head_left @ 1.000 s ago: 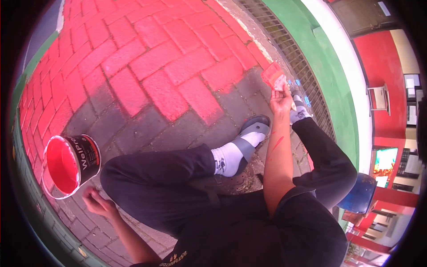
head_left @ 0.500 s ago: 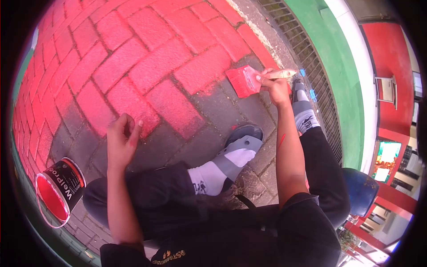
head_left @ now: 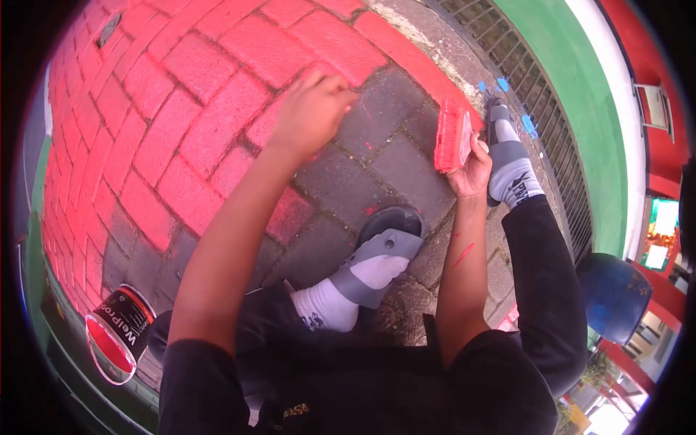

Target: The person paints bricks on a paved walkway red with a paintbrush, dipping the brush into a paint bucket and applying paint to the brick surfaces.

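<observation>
My right hand point(head_left: 473, 170) grips a wide paintbrush point(head_left: 453, 138), its bristles coated in red paint and turned toward the left; the handle is mostly hidden. Over the edge of the red-painted pavers point(head_left: 210, 123) hangs my left hand point(head_left: 312, 112), fingers loosely curled, slightly blurred, with nothing visible in it. Unpainted grey pavers point(head_left: 384, 109) lie between my two hands. At the lower left stands a black paint bucket point(head_left: 129, 326) with red paint inside.
My sandalled feet point(head_left: 384, 250) rest on the grey pavers, one near a metal drain grate point(head_left: 540, 101). Beyond the grate runs a green strip point(head_left: 580, 87). A blue container point(head_left: 615, 297) stands at the right. Blue paint spots mark the ground by the grate.
My left hand has moved up and to the right, over the pavers. My right hand has shifted right and lower with the brush, which now stands more upright in view. The view has shifted slightly.
</observation>
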### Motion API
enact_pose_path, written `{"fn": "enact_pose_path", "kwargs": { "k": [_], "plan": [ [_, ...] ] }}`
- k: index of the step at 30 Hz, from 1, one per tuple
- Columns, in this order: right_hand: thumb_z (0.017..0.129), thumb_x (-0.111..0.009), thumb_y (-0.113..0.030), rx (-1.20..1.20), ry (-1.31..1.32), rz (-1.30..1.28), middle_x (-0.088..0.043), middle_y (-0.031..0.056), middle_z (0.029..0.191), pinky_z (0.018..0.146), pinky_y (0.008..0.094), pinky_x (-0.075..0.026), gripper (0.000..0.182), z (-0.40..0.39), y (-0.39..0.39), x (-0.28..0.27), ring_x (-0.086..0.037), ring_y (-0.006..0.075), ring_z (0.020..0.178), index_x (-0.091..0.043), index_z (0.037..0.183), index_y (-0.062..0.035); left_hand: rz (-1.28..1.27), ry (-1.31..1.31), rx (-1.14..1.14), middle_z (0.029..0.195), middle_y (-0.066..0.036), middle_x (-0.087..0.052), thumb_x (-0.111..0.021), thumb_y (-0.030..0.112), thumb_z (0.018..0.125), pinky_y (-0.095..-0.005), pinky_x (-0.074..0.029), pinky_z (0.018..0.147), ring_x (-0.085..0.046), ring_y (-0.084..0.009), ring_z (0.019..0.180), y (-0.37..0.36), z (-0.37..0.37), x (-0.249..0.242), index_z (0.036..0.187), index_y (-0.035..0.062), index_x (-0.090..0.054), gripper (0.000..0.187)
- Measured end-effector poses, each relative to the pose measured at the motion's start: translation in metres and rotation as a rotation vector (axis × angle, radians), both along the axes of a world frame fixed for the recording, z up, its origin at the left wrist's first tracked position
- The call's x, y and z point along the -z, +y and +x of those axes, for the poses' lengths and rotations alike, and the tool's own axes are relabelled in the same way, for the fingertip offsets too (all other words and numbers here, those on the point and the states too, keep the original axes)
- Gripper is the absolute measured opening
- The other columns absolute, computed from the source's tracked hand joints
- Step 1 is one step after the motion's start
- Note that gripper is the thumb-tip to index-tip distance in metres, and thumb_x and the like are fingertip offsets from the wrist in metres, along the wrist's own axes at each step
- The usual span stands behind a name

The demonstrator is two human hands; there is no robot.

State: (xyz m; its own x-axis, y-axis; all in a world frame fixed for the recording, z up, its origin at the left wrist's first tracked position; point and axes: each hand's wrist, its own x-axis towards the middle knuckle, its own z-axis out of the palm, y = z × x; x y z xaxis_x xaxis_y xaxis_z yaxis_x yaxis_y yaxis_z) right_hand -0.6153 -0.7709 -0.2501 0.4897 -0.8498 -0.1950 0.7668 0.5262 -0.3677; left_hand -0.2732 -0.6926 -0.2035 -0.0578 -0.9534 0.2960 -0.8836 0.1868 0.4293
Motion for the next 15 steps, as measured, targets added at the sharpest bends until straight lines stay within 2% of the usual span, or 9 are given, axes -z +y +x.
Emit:
{"fn": "enact_pose_path", "kwargs": {
  "k": [1, 4, 5, 6, 9, 11, 15],
  "plan": [
    [0.099, -0.058, -0.010, 0.013, -0.004, -0.020, -0.066, 0.0180, 0.129, 0.102, 0.0590, -0.052, 0.016, -0.004, 0.000, 0.001, -0.063, 0.0352, 0.122, -0.066, 0.112, -0.0039, 0.030, -0.075, 0.029, 0.111, -0.002, -0.065, -0.071, 0.020, 0.088, -0.0415, -0.047, 0.092, -0.057, -0.0250, 0.111, -0.017, -0.007, 0.007, 0.106, 0.0159, -0.076, 0.019],
    [0.100, -0.057, -0.012, 0.017, -0.060, 0.013, -0.065, 0.0189, 0.131, 0.101, 0.0583, -0.053, 0.021, -0.009, 0.002, -0.002, -0.064, 0.0357, 0.121, -0.064, 0.119, -0.0029, 0.080, -0.176, 0.108, 0.121, 0.002, -0.064, -0.074, 0.025, 0.084, -0.0415, -0.043, 0.098, -0.053, -0.0223, 0.117, -0.039, -0.016, 0.020, 0.106, 0.0222, -0.079, 0.022],
    [0.101, -0.056, -0.015, 0.058, -0.029, 0.019, -0.063, 0.0194, 0.133, 0.102, 0.0571, -0.052, 0.030, -0.014, -0.001, 0.008, -0.064, 0.0357, 0.121, -0.059, 0.127, -0.0018, 0.089, -0.196, 0.141, 0.125, 0.004, -0.062, -0.075, 0.027, 0.083, -0.0416, -0.040, 0.101, -0.051, -0.0214, 0.120, -0.042, -0.016, 0.022, 0.105, 0.0245, -0.080, 0.023],
    [0.101, -0.056, -0.015, 0.066, -0.041, 0.023, -0.063, 0.0194, 0.133, 0.102, 0.0571, -0.052, 0.030, -0.017, -0.003, 0.013, -0.064, 0.0357, 0.121, -0.059, 0.127, -0.0018, 0.092, -0.208, 0.149, 0.125, 0.004, -0.062, -0.075, 0.027, 0.083, -0.0416, -0.040, 0.101, -0.051, -0.0214, 0.120, -0.045, -0.014, 0.023, 0.105, 0.0245, -0.080, 0.023],
    [0.102, -0.054, -0.017, 0.085, -0.072, 0.053, -0.061, 0.0198, 0.136, 0.105, 0.0553, -0.051, 0.041, -0.021, -0.002, 0.023, -0.062, 0.0351, 0.123, -0.050, 0.140, -0.0013, 0.121, -0.175, 0.157, 0.130, 0.006, -0.061, -0.075, 0.027, 0.083, -0.0399, -0.039, 0.103, -0.049, -0.0214, 0.122, -0.050, -0.009, 0.018, 0.099, 0.0246, -0.082, 0.018],
    [0.102, -0.054, -0.017, 0.097, -0.064, 0.061, -0.060, 0.0200, 0.137, 0.105, 0.0549, -0.051, 0.043, -0.019, 0.000, 0.023, -0.062, 0.0351, 0.124, -0.049, 0.141, -0.0010, 0.124, -0.243, 0.361, 0.127, 0.006, -0.060, -0.072, 0.023, 0.085, -0.0397, -0.039, 0.102, -0.049, -0.0218, 0.122, -0.055, -0.006, 0.016, 0.101, 0.0205, -0.079, 0.017],
    [0.102, -0.053, -0.017, 0.087, -0.087, 0.051, -0.059, 0.0206, 0.140, 0.106, 0.0542, -0.050, 0.045, -0.015, 0.002, 0.019, -0.060, 0.0352, 0.127, -0.046, 0.144, 0.0001, 0.102, -0.259, 0.422, 0.121, 0.003, -0.061, -0.067, 0.015, 0.088, -0.0393, -0.039, 0.103, -0.049, -0.0226, 0.122, -0.058, -0.007, 0.031, 0.101, 0.0157, -0.075, 0.015]
  ]
}}
